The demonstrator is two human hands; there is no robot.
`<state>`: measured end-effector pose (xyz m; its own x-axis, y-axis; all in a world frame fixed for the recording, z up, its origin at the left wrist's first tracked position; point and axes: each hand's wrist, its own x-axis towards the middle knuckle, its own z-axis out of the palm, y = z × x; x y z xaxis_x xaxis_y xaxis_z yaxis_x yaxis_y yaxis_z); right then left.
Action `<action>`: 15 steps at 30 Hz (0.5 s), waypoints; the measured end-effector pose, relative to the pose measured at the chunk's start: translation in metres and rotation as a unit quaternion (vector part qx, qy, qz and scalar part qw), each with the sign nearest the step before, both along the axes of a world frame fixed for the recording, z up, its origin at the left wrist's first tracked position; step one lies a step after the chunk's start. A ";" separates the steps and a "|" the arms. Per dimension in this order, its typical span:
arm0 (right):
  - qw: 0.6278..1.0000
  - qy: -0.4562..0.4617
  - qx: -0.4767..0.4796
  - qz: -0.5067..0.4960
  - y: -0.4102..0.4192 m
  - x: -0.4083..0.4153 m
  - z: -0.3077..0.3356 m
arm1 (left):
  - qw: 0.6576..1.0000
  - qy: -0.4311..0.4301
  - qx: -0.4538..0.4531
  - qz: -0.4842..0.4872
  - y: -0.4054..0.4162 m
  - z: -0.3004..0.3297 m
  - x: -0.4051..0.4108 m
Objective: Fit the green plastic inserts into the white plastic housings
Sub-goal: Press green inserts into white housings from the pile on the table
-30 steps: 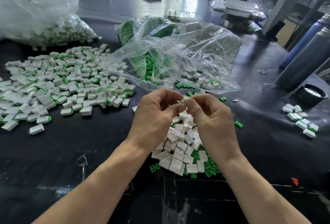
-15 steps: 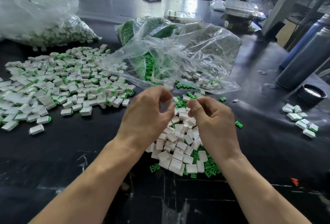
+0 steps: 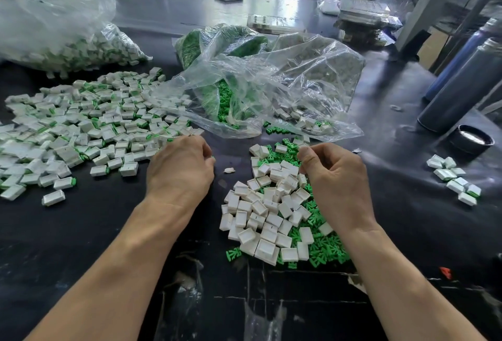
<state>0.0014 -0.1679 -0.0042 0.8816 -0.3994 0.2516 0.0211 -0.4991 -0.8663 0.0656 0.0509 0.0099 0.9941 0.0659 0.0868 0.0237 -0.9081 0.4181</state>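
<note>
left hand (image 3: 180, 169) curled, contents unclear; right hand (image 3: 335, 177) curled, grip unclear, over housings (image 3: 267, 213), inserts (image 3: 324, 249).

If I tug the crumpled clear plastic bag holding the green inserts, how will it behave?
The crumpled clear plastic bag looks thin and floppy, so it would probably drag rather than lift cleanly. Its mouth lies open toward the loose green inserts, so more would likely spill.

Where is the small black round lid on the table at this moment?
In the head view the black round lid lies far right on the table, at the foot of the grey cylinder, just behind the small cluster of white housings.
</note>
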 end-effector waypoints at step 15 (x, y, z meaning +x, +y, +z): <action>0.974 0.175 -0.142 -0.021 -0.027 0.004 0.012 | 0.985 0.080 -0.109 -0.105 -0.009 0.007 -0.015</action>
